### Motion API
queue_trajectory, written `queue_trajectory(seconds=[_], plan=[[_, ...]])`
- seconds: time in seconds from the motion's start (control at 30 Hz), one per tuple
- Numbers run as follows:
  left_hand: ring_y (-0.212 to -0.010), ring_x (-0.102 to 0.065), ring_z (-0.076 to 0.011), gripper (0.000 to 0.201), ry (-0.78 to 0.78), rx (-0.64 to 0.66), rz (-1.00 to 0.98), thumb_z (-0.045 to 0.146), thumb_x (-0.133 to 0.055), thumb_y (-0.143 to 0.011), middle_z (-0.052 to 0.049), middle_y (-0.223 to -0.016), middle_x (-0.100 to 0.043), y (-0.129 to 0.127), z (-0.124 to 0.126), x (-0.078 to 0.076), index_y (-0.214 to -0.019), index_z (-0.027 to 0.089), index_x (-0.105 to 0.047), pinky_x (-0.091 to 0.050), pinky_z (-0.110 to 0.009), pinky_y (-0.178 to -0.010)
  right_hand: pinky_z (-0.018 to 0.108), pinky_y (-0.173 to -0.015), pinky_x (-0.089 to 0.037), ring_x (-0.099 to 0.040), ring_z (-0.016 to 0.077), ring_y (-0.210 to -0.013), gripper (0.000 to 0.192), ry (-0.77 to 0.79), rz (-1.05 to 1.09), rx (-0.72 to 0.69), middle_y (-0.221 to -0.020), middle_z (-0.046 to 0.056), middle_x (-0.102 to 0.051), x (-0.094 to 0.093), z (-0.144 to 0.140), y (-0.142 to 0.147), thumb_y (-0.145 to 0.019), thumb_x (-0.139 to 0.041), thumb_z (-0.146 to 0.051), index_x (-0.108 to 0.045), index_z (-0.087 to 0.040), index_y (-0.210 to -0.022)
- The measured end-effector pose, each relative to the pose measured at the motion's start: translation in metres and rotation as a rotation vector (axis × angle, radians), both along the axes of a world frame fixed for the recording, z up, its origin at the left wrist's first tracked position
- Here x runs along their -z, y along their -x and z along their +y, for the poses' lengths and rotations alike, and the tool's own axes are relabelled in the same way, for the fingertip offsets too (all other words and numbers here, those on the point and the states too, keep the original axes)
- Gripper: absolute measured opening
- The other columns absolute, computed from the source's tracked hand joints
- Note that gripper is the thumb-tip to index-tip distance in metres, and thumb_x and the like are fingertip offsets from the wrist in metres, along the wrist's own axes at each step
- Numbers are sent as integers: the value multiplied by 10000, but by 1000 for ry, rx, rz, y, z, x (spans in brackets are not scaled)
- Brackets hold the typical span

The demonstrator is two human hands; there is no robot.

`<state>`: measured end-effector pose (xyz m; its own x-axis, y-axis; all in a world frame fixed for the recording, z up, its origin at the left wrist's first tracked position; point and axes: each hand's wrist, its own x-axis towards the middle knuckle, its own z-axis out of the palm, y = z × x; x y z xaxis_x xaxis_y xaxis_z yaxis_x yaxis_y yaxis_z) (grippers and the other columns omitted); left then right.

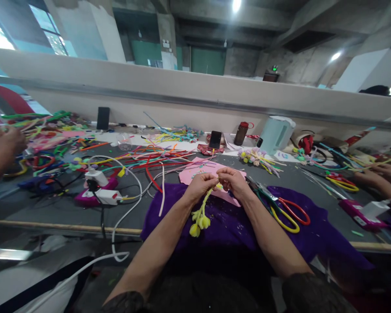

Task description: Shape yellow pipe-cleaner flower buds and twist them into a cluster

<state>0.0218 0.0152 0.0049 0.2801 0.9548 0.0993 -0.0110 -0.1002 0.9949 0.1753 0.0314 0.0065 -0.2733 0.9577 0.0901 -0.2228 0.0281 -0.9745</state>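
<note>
My left hand (201, 186) is closed in a pinch on a sprig of yellow pipe-cleaner flowers (201, 219), whose blooms hang down over a purple cloth (172, 213). Close beside it my right hand (233, 181) is also pinched, fingertips almost meeting those of the left. A small yellow bit shows under the fingers, but what the right fingertips hold is too small to name. Below and behind both hands lies a pink sheet (185, 174). To the right of my right forearm, scissors with red and yellow handles (288, 208) rest on the purple cloth.
Pipe cleaners (156, 158) lie scattered at centre-left. A finished-looking bunch of flowers (256, 158), a phone (215, 140), a brown bottle (241, 133) and a pale blue box-like container (278, 134) stand behind. A power strip (97, 191) trails white cable on the left. Other people's hands (6, 145) work at both sides.
</note>
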Motion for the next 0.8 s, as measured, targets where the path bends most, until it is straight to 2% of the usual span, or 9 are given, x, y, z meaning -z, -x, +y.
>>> queue_trajectory(seconds=[0.13,0.3,0.47,0.8], plan=[[-341,-316,-29,211,98,59,-156,324,-624,-675,23,-485,-543,3,3,1,-652,116,-593,-174,-184,-359,160,-356,-334,-464,55,-406,320,-17,35,-27,-632,-18,-609,-5,1,-8,-666,-636,-313,-598,-174,-951],[-311,-354,-34,155,256,181,-321,257,-583,-704,34,-421,-491,4,6,0,-682,104,-583,-204,-158,-322,174,-392,-358,-484,61,-476,357,-121,25,-101,-764,4,-636,-5,-2,-9,-603,-694,-227,-622,-185,-950],[-345,-441,-32,82,373,242,-446,176,-584,-704,25,-448,-510,5,7,1,-684,100,-563,-291,-113,-339,180,-390,-347,-459,64,-455,253,-229,-17,-73,-663,-15,-613,-2,-4,-3,-628,-704,-255,-643,-185,-864],[-312,-443,-53,88,417,286,-470,181,-560,-730,17,-415,-508,6,1,-2,-691,102,-552,-300,-129,-314,190,-378,-340,-430,68,-394,198,-252,-85,-38,-514,-34,-572,2,-2,-1,-632,-704,-312,-611,-168,-731]])
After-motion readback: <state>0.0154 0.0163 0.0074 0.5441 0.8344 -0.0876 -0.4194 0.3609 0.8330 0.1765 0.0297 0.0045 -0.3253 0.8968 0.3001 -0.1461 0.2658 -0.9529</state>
